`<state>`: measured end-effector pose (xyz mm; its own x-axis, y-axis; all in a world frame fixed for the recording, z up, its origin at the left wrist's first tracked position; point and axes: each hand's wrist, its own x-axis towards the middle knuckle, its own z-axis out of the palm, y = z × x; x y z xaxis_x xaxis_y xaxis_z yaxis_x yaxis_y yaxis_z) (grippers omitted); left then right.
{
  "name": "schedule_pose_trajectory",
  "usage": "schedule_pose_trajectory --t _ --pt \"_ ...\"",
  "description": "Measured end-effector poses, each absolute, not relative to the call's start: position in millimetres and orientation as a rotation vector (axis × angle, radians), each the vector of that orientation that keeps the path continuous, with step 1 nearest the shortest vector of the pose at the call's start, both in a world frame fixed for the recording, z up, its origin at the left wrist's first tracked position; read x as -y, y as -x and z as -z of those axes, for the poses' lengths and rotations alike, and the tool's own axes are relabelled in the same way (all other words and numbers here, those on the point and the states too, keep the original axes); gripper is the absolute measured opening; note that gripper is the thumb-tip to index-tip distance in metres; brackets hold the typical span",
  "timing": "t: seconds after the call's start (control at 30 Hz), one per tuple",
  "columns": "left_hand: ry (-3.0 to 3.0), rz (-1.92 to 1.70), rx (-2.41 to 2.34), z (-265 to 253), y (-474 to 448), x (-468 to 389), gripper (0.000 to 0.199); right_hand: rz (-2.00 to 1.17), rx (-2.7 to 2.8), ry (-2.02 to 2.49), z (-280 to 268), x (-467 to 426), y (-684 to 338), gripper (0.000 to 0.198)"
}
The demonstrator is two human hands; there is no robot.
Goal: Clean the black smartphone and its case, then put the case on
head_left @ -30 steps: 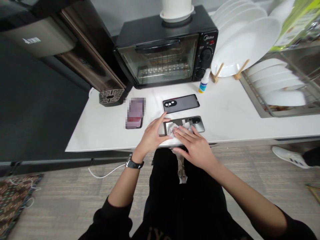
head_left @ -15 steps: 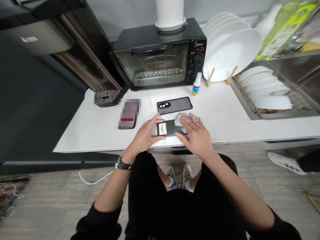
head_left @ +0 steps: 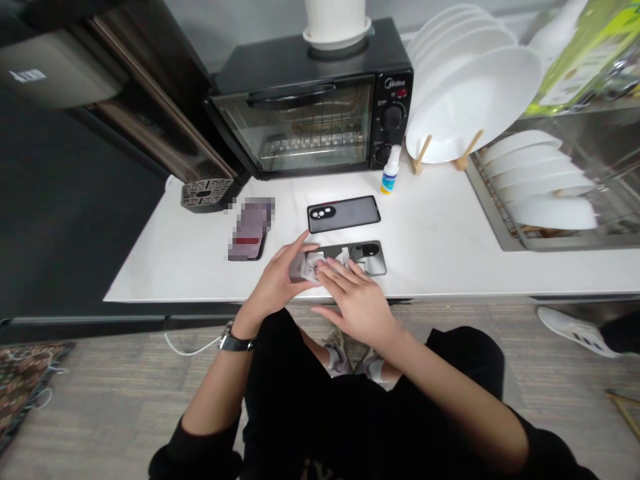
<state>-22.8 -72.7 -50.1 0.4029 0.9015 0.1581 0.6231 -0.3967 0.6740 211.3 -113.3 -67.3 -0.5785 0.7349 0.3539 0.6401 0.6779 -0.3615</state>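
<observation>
A dark grey phone (head_left: 376,265) lies back up near the counter's front edge, its camera block to the right. My left hand (head_left: 275,280) braces the phone's left end, thumb and fingers on its two long edges. Under the fingertips of my right hand (head_left: 357,300) is a crumpled grey-white cloth (head_left: 311,265), pressed against the left part of the phone's back and hiding most of the label there. Just behind lies a black-edged phone case (head_left: 350,215). A second phone (head_left: 249,230), partly blurred out, rests to the left. Behind the case stands a small spray bottle (head_left: 389,175).
A black toaster oven (head_left: 310,120) carries a white pot (head_left: 336,23). To its left rises a drink dispenser (head_left: 205,193). White plates (head_left: 470,100) stand in a rack at right, beside a sink (head_left: 505,227) with bowls (head_left: 550,207). Another person's shoe (head_left: 575,331) shows on the floor.
My right hand has slid left along the phone with the cloth, from its right end to the label end. The camera block now shows. My left hand still holds the left end.
</observation>
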Motion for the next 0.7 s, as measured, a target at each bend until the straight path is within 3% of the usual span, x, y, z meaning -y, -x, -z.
schedule_pose_trajectory --t 0.13,0.3,0.7 --pt "-2.144 -0.657 -1.313 46.1 22.7 71.4 0.106 -0.131 2.310 1.258 72.0 119.8 -252.8 0.062" --pt "-2.138 -0.644 -1.316 43.6 21.4 71.9 0.106 -0.003 2.141 1.473 79.5 118.0 -268.4 0.069" --pt "-2.153 -0.693 -1.265 51.0 23.9 72.5 0.107 -0.142 2.235 1.360 69.8 113.6 -162.4 0.086"
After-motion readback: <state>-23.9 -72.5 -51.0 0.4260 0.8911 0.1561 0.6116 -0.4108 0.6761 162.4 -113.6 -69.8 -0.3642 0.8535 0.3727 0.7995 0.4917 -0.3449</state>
